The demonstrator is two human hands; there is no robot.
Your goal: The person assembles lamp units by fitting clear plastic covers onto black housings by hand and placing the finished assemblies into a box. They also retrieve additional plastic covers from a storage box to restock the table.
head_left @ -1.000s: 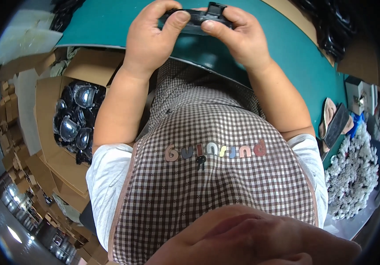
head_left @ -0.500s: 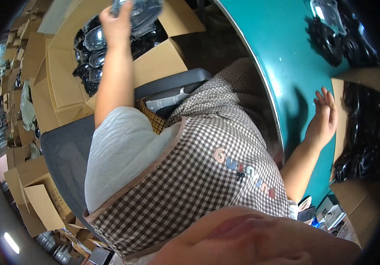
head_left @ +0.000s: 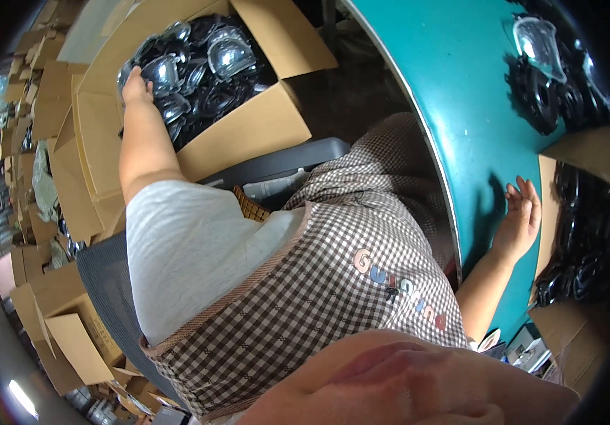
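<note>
My left hand (head_left: pixel 137 86) reaches far to my left into an open cardboard box (head_left: pixel 248 134) filled with black and clear plastic shells (head_left: pixel 213 64). The hand lies on the shells at the box's left side, and its fingertips are hidden among them. My right hand (head_left: pixel 521 212) rests flat on the teal table (head_left: pixel 461 106), fingers spread, holding nothing. It sits just left of a second cardboard box (head_left: pixel 574 152) that holds black parts (head_left: pixel 585 234).
A pile of black parts (head_left: pixel 556 99) with a clear shell (head_left: pixel 537 41) on top lies at the table's far side. A grey chair (head_left: pixel 276 166) is under me. Stacks of folded and open cardboard boxes (head_left: pixel 71 333) crowd the floor on my left.
One second ago both hands held a black part over the table. My left hand then swung left with it above the box and is now down in the box. My right hand stays flat on the table.
</note>
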